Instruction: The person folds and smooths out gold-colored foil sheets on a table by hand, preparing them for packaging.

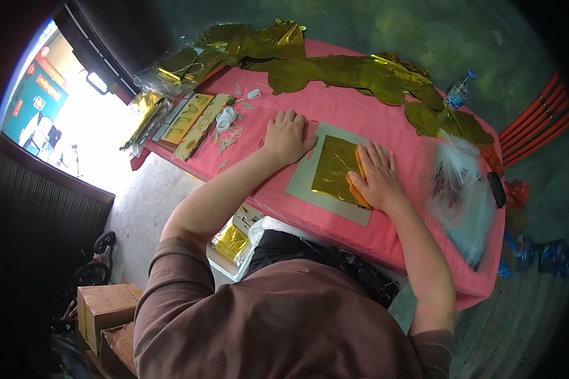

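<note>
A gold foil sheet [335, 165] lies on a grey board [302, 183] near the front edge of the pink-covered table [284, 202]. My right hand [380, 178] presses an orange cloth [362, 165] against the foil's right side, its thumb on the cloth and its fingers stretched forward. Part of the cloth is hidden under that palm. To the left of the board, my left hand [287, 136] rests flat on the table cover, fingers extended, its thumb by the board's edge. Nothing shows in my left hand.
Large gold foil pieces [354, 72] line the far edge. A white string bundle [226, 119] and framed panels [193, 120] sit left. Clear plastic bags [455, 183], a black object [496, 189] and a water bottle [459, 90] stand or lie right. Cardboard boxes [104, 306] are on the floor.
</note>
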Demonstrator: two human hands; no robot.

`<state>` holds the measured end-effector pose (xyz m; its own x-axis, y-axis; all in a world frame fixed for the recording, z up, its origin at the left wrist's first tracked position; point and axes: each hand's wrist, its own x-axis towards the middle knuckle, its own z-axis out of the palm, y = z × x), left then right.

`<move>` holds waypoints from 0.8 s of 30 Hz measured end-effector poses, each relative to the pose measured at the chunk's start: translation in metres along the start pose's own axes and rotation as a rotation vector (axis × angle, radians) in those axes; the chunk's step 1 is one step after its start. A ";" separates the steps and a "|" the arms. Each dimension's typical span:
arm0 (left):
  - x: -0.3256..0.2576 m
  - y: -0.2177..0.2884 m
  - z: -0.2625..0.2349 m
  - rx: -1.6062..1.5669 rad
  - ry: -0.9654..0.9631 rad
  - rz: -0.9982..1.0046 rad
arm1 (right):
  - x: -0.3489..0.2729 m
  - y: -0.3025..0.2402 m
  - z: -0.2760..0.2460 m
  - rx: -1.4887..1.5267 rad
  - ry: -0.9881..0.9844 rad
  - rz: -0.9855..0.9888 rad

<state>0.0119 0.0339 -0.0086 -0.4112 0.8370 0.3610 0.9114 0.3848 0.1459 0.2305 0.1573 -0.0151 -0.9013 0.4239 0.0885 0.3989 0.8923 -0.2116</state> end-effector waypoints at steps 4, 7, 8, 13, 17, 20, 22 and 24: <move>0.000 0.005 0.007 0.049 0.030 -0.069 | 0.000 0.000 0.001 0.011 0.000 -0.003; 0.000 0.009 0.011 0.046 0.045 -0.101 | 0.000 0.000 0.001 0.001 -0.005 0.001; 0.000 0.011 0.009 0.034 0.044 -0.117 | 0.000 0.000 0.000 -0.010 -0.002 -0.005; -0.003 0.005 0.002 -0.187 0.065 -0.034 | -0.001 0.000 0.001 -0.006 -0.001 0.000; 0.000 0.001 0.009 -0.532 0.094 0.356 | 0.001 -0.004 0.001 0.010 -0.026 0.006; -0.005 0.018 0.005 -0.718 -0.103 0.411 | -0.001 -0.002 -0.001 0.004 -0.015 0.016; -0.011 0.024 -0.001 -0.607 -0.169 0.467 | -0.004 -0.003 -0.004 -0.022 -0.013 0.064; -0.018 0.030 -0.009 -0.504 -0.244 0.535 | -0.004 -0.002 -0.003 -0.005 0.000 0.072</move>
<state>0.0471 0.0272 -0.0022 0.1479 0.9436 0.2963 0.8604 -0.2705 0.4318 0.2340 0.1541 -0.0120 -0.8703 0.4871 0.0731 0.4635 0.8601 -0.2130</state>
